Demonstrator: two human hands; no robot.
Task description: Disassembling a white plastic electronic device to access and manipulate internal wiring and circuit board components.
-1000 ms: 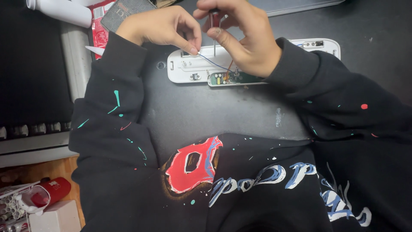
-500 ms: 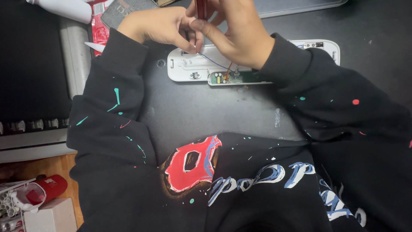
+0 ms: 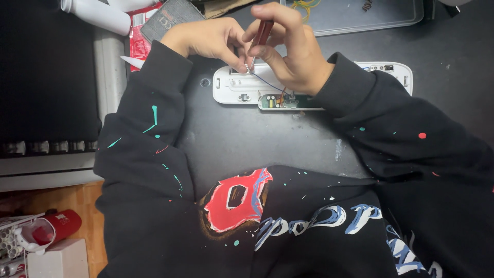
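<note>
We grip a red-handled tool (image 3: 262, 33) in our right hand (image 3: 288, 51), its tip at the open white casing (image 3: 234, 90). Our left hand (image 3: 208, 38) pinches a thin wire (image 3: 265, 82). The circuit board (image 3: 288, 101) lies bare, so the casing is not yet closed.

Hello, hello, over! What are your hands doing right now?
Right hand gripping red-handled tool, tip at thin wire. Left hand pinching the wire's end. Opened white casing underneath, circuit board exposed. Nothing blocking.

Black bench (image 3: 247, 139) bears white casing (image 3: 234, 88), probably a grey tray (image 3: 360, 20).
</note>
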